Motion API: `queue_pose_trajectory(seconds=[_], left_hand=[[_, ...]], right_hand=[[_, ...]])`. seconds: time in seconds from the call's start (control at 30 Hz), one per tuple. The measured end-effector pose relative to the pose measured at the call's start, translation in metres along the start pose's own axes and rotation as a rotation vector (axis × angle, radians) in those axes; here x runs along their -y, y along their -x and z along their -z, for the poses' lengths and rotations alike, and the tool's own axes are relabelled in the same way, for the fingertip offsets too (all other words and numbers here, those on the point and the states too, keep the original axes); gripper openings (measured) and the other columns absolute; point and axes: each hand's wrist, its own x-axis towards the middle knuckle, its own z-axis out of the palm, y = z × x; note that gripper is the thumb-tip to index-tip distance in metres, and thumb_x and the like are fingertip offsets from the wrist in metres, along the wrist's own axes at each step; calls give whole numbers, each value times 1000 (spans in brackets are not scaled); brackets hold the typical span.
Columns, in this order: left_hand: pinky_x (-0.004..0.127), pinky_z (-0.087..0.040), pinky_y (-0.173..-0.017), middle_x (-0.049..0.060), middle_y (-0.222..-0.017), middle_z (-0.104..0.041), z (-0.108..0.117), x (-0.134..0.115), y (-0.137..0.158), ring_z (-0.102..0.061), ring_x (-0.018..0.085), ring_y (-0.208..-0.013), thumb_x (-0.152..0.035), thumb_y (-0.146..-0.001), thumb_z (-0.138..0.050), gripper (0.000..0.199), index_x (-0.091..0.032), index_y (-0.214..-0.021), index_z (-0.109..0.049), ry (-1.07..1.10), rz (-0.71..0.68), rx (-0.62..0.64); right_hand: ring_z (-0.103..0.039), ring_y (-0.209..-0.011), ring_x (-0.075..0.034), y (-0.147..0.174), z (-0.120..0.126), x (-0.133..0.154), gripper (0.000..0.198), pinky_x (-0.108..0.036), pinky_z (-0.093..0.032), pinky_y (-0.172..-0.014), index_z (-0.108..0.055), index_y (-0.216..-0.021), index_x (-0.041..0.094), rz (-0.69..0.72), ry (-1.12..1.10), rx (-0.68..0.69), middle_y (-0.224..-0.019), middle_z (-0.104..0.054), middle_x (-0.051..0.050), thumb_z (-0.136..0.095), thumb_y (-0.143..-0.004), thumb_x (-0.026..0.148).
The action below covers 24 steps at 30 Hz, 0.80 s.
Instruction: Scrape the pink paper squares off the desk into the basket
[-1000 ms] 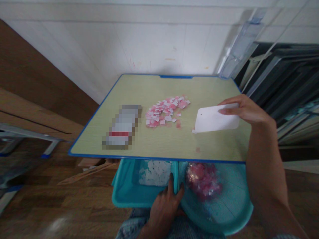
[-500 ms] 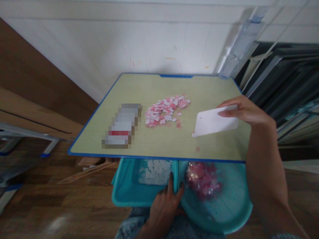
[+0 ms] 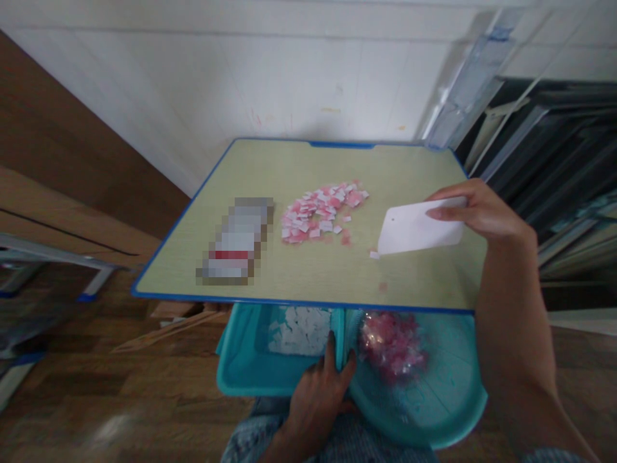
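Note:
My right hand (image 3: 475, 209) is closed on a white flat scraper card (image 3: 417, 226) with rounded corners and a small hole, held over the right part of the board. A small white square chip (image 3: 374, 254) lies by the card's lower left corner. Left of the card, a pile of pink and white square chips (image 3: 321, 211) is spread on the board. Below, my left hand (image 3: 321, 386) grips the adjoining rims of a teal rectangular tray (image 3: 255, 382) and a teal round basin (image 3: 463, 411), index finger and thumb on either side.
White pieces (image 3: 303, 331) lie in the tray, and a clear bag of pink pieces (image 3: 393, 344) in the basin. A blurred-out phone-shaped object (image 3: 238, 238) rests on the blue-edged board (image 3: 409, 167). Dark panels (image 3: 563, 148) stand at right, beside the white wall (image 3: 289, 83).
My right hand has moved the card slightly up and right, leaving the small chip lying apart from its corner. My left hand keeps its grip on the rims.

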Motion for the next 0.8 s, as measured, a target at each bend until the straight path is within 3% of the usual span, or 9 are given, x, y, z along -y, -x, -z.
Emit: queue_pose_trajectory(seconds=[0.4,0.53,0.8], left_hand=[[39,-51,-69,27,-138,-25,-2,0,0,-62,29,-87,-42,-62,-72,81,-29,-131,-33,-25,-11,-21],[38,-51,-69,28,-138,-24,-2,0,0,-62,30,-87,-44,-60,-73,82,-29,-131,-33,-23,-15,-23],[39,-51,-69,28,-138,-24,0,0,0,-62,30,-86,-42,-59,-74,83,-29,-131,-34,-19,-17,-17]], right_hand=[[-58,-62,-16,1,1,2,27,-24,-40,-53,-70,-72,19,20,63,197,-69,-68,-2,-67,-61,44],[-58,-63,-14,-1,-1,3,27,-22,-41,-55,-70,-74,18,75,50,158,-71,-68,-2,-66,-63,42],[-59,-63,-11,-2,-43,29,28,-18,-42,-53,-69,-85,16,129,-110,421,-74,-68,-2,-65,-67,38]])
